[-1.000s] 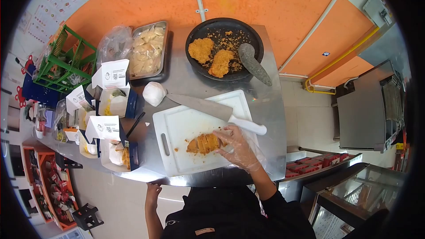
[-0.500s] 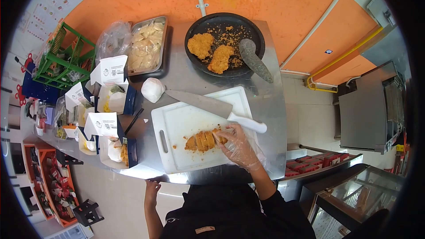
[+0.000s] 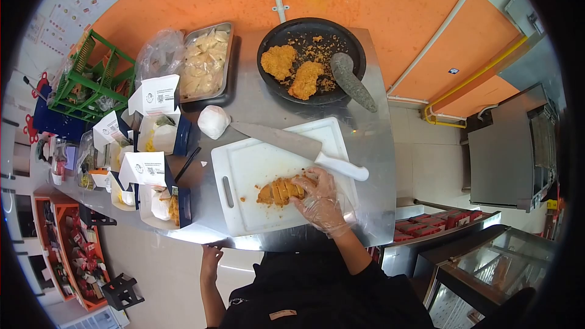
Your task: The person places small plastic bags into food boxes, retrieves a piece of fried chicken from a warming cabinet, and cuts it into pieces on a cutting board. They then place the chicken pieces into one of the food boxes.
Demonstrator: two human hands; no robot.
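Observation:
My right hand (image 3: 322,206), in a clear plastic glove, has its fingers closed around the right end of a sliced fried chicken cutlet (image 3: 278,192). The cutlet lies in strips on a white cutting board (image 3: 256,222), and my fingers hide its right end. Above it, a large knife (image 3: 286,142) with a white handle rests across the board, its tip close to a white wrapped ball (image 3: 214,122). My left hand (image 3: 211,257) is bare and rests at the table's front edge, fingers loosely extended and holding nothing visible.
Behind the board, a black stone mortar (image 3: 264,87) holds two fried cutlets, crumbs and a grey pestle (image 3: 351,82). A metal tray (image 3: 229,55) of pale battered pieces stands back left. Several open food boxes (image 3: 183,134) and a green basket (image 3: 91,109) occupy the table's left.
My right hand has shifted slightly left and its fingers have closed in on the cutlet's right end. My left hand stays at the table edge. The view has shifted slightly.

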